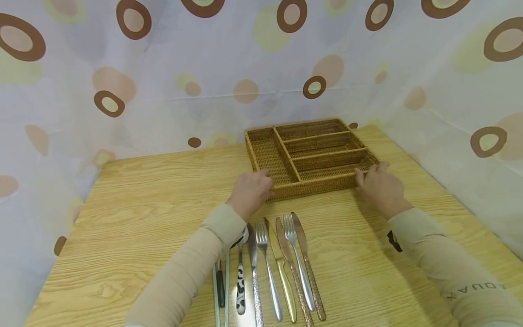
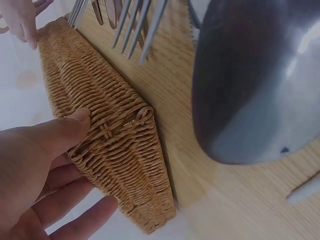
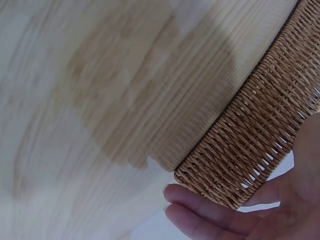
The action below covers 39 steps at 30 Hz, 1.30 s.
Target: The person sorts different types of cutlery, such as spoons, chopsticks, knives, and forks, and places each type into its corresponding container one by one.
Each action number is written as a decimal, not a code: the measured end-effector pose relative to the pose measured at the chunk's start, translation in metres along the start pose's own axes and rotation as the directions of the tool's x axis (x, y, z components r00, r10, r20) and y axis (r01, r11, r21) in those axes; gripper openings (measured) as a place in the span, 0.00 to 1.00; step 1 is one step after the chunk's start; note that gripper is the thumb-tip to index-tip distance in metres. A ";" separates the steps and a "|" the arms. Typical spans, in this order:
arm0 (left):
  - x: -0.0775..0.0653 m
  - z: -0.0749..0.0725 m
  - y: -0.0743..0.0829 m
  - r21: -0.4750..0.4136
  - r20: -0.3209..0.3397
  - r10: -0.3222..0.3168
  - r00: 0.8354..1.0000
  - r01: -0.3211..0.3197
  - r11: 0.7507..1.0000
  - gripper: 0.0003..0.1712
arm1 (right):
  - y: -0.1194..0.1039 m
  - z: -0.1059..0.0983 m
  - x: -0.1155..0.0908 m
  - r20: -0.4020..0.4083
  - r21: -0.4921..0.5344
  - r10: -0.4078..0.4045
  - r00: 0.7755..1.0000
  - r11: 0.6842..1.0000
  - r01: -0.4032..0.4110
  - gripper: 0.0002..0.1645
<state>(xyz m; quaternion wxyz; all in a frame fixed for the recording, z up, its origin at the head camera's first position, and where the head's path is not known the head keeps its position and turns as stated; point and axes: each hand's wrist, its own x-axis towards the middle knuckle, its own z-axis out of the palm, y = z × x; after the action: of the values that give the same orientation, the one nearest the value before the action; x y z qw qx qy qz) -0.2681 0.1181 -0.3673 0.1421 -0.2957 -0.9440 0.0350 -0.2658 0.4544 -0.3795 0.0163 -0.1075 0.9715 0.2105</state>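
A brown wicker cutlery tray (image 1: 314, 186) with several compartments sits at the back of the wooden table. My left hand (image 1: 250, 190) grips its near left corner; in the left wrist view the thumb presses the woven wall (image 2: 100, 80) and the other fingers reach along the rim. At the near right corner my right hand (image 1: 382, 188) holds the tray, thumb at the front and fingers round the side. The right wrist view shows those fingers (image 3: 205, 212) against the end of the woven wall (image 3: 250, 120). The tray's compartments hold nothing visible.
In front of the tray lies a row of cutlery: knives including a gold one (image 1: 286, 277), forks (image 1: 267, 263), and a spoon with a spotted handle (image 1: 240, 286). Pale chopsticks (image 1: 226, 290) are partly hidden by my left sleeve. A patterned curtain (image 1: 163, 81) hangs behind the table.
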 end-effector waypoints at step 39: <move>-0.002 0.006 0.007 -0.126 -0.115 -0.096 0.989 0.082 0.989 0.16 | 0.009 0.009 -0.001 -0.190 -0.092 -0.037 0.981 0.996 0.019 0.30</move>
<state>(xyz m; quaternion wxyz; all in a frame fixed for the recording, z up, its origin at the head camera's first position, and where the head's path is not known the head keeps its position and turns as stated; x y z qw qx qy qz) -0.2639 0.1230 -0.3743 0.1821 -0.2627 -0.9464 -0.0464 -0.2667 0.4667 -0.3842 -0.0790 -0.1415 0.9566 0.2423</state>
